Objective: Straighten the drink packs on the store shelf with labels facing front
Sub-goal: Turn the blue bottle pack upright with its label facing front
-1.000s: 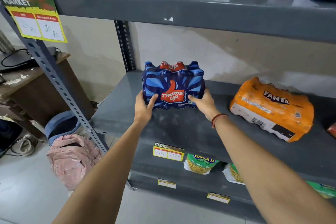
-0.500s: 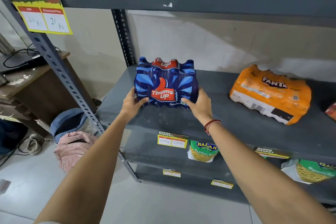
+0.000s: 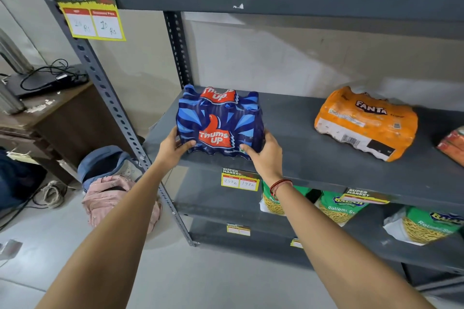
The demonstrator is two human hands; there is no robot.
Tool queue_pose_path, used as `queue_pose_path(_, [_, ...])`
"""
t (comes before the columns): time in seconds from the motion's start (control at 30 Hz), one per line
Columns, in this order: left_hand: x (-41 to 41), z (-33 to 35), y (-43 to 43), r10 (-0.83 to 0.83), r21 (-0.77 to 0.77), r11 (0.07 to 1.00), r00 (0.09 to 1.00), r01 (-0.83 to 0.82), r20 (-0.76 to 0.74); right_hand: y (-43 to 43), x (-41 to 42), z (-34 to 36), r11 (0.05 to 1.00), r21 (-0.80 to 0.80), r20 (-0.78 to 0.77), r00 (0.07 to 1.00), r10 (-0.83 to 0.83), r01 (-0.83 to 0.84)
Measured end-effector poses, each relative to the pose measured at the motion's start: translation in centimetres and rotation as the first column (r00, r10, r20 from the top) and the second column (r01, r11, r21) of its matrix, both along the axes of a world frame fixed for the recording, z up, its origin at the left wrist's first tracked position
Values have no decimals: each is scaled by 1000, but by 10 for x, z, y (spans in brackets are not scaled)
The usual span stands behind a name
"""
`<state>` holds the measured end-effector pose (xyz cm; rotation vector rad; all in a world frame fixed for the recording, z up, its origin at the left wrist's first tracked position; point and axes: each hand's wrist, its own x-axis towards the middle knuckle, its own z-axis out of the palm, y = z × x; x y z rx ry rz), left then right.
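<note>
Both hands [image 3: 175, 149] [image 3: 266, 155] grip blue pack [image 3: 219, 125] sides, label facing front; orange pack [image 3: 365, 123] at 3 o'clock, lying skewed, nearer R hand.

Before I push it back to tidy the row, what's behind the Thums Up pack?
Bare grey shelf runs back to the wall on both sides of the Thums Up pack, held by the left hand and right hand. The strip directly behind it is hidden.
</note>
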<state>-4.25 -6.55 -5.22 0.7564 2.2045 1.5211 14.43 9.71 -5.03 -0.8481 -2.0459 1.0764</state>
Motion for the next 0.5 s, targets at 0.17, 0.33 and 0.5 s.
queue_pose_path(0.17, [5,-1,-10,-8,6,1000,1000,8,-6,-11,6,1,1000,12,2,1000,7,-7])
queue_pose_path(0.33, [8,-3,-12,10,5,1000,1000,-10,-17,-10,6,2,1000,9,18,999,29,-29])
queue_pose_path(0.5, [1,-1,-7,-17,-50,999,999,15,-51,-11,6,0,1000,29,16,1000,10,-11])
